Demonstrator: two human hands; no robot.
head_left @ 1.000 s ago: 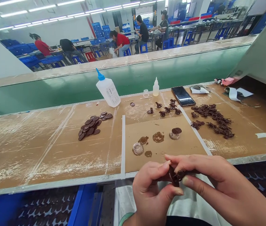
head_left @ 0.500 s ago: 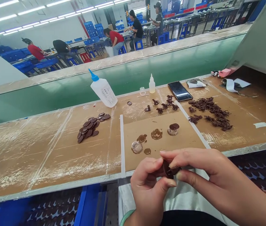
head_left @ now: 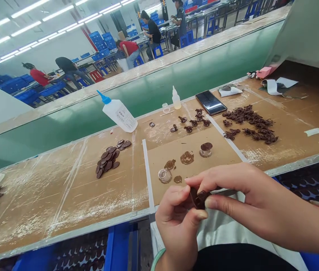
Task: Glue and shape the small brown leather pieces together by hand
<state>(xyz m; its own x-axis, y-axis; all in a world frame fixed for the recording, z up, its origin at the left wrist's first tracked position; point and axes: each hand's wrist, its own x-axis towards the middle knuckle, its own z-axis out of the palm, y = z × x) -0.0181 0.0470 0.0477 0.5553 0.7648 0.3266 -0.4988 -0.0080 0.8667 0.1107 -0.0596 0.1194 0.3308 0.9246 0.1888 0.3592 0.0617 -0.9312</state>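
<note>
My left hand [head_left: 176, 222] and my right hand [head_left: 255, 203] pinch a small dark brown piece [head_left: 199, 198] between their fingertips, just in front of the bench edge. My fingers hide most of it. Beyond my hands, a brown cardboard sheet [head_left: 193, 184] carries brown smears [head_left: 187, 157], a clear cup [head_left: 165, 175] and a small glass jar [head_left: 206, 149] topped with a dark disc. Several small dark figures [head_left: 193, 122] stand farther back. To the left lies a pile of dark brown discs [head_left: 105, 162], and to the right a heap of dark brown pieces [head_left: 249, 122].
A white glue bottle [head_left: 118, 114] with a blue nozzle, a small dropper bottle [head_left: 176, 99] and a phone [head_left: 210, 102] stand along the bench's back edge. A green panel [head_left: 148, 90] rises behind it. Co-workers [head_left: 128, 51] sit beyond, among blue crates.
The view has tilted and swung left, bringing a heap of dark pieces into sight at the left edge. Both hands keep their pinch on the small piece.
</note>
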